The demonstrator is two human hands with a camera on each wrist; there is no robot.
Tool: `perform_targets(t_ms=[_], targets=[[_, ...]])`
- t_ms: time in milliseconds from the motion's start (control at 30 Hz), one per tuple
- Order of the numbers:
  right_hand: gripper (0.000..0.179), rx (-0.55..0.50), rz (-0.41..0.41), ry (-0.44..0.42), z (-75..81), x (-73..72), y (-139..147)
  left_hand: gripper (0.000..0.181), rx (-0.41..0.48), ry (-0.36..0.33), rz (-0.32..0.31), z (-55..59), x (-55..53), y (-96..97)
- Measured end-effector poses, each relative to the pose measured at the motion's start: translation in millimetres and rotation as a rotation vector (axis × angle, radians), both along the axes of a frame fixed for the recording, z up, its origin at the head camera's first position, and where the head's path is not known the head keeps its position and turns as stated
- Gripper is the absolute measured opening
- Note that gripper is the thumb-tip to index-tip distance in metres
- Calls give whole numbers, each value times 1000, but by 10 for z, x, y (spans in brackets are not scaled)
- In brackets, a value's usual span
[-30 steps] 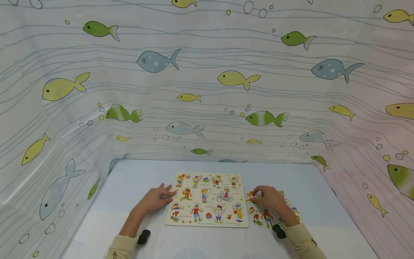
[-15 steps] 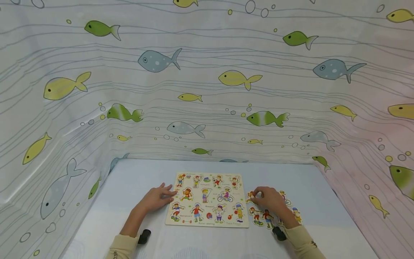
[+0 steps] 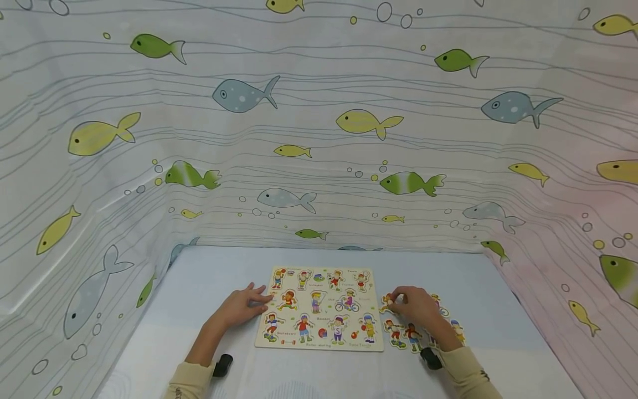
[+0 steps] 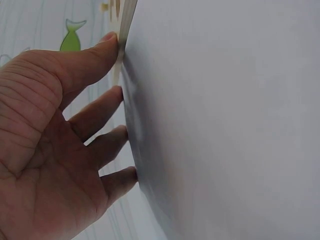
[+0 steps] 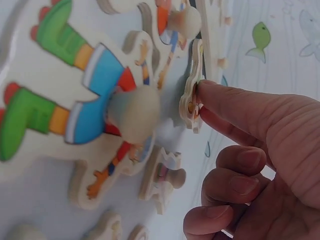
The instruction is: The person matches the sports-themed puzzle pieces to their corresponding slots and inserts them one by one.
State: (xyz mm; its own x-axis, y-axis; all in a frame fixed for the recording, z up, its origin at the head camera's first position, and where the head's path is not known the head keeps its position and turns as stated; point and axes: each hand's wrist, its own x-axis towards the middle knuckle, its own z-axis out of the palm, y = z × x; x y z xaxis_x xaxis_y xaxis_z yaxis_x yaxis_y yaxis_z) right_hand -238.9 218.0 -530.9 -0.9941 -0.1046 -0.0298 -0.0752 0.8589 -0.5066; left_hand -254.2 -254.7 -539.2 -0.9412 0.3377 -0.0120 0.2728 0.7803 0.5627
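We look into a small booth-like space, and we cannot tell if it belongs to a home or a lab. A creased, slightly shiny white sheet (image 3: pixel 319 172), printed with fish, bubbles and wavy lines, closes it behind and on both sides. The pale counter (image 3: pixel 498 310) with its children's picture board (image 3: pixel 301 306) suggests to us a play corner.

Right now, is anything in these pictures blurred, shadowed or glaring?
Head view: a pale glare streak on the left fold of the white fish-printed wall covering, tiny lettering on the cream rectangular wooden puzzle board mostly indistinct; left wrist view: soft grey shadow on the white table beside the left hand; right wrist view: the nearest rounded pale wooden knob looks slightly blurred.
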Motion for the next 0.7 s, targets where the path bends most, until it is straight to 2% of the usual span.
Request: perform_targets(t_ms=[333, 700], targets=[[17, -27, -8, -2, 67, -48, 9, 31, -13, 4, 8, 4, 0, 1], [16, -31, 24, 10, 192, -81, -153, 31, -11, 7, 8, -12, -10, 3]])
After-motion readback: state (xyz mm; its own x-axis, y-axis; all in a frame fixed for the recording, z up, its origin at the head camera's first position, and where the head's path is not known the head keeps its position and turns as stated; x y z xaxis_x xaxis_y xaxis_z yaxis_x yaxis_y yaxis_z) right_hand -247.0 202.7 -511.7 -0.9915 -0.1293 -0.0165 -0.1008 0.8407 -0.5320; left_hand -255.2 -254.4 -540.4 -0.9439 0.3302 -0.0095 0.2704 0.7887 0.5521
